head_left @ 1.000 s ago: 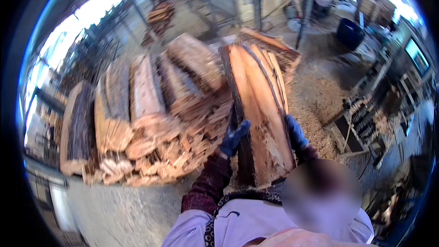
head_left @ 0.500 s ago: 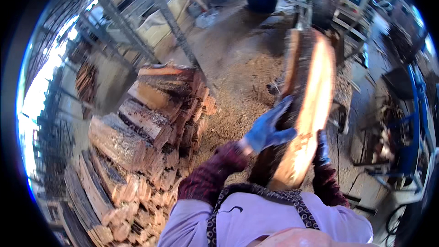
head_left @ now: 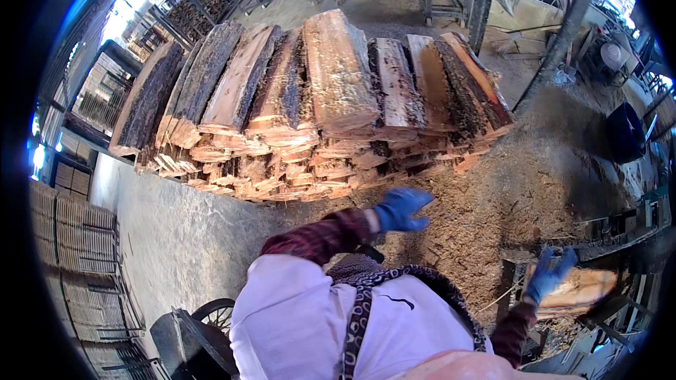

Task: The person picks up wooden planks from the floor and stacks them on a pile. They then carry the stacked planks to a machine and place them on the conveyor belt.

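Blue gloves cover both my hands. My left hand (head_left: 401, 210) is held out in the air before the wood stack, fingers apart and nothing in them. Off to the right, my right hand (head_left: 551, 274) has its fingers spread. It is at the near left end of a pale split slab of wood (head_left: 584, 287) that lies on a low bench; I cannot tell whether the palm touches it. Ahead of me is a stack of split logs (head_left: 341, 77), the top row side by side, some with dark bark and some with pale cut faces.
Sawdust (head_left: 465, 232) covers the floor between stack and bench. A slanting metal post (head_left: 560, 42) rises at the stack's right. A dark blue tub (head_left: 625, 132) stands farther right. To the left are stacked slatted boards (head_left: 84, 239), and a spoked wheel (head_left: 215, 315) is close by my left side.
My view has swung left toward the log stack. The slab that was upright between both hands now lies on the bench at right. My left hand has come away from it.
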The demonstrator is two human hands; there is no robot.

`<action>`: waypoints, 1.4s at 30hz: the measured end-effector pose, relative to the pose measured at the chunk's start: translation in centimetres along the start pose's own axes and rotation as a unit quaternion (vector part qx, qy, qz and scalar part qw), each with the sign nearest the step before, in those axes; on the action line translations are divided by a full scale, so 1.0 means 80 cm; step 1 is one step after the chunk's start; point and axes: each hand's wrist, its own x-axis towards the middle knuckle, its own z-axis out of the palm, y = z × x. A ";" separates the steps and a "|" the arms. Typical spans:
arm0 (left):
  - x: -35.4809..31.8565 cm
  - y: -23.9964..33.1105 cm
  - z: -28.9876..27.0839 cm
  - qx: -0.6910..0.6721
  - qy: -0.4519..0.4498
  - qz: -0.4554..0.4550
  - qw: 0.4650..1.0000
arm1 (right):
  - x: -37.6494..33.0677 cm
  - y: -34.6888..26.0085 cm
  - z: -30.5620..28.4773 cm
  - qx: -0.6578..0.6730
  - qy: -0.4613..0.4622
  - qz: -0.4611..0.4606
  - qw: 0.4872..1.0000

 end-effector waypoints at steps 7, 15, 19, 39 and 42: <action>-0.090 -0.145 -0.261 0.426 0.239 -0.161 0.858 | -0.140 -0.369 0.477 0.104 -0.517 -0.073 0.847; -0.083 -0.192 -0.320 0.405 0.032 -0.221 0.887 | -0.206 -0.460 0.637 -0.060 -0.497 -0.247 0.829; -0.088 -0.193 -0.334 0.362 0.074 -0.184 0.911 | -0.175 -0.499 0.627 -0.202 -0.497 -0.341 0.772; -0.155 -0.136 -0.242 -0.310 0.367 -0.192 0.856 | -0.195 -0.546 0.529 0.117 -0.632 0.100 0.760; -0.160 -0.134 -0.185 -0.700 0.236 -0.262 0.621 | -0.223 -0.432 0.375 0.172 -0.641 0.156 0.731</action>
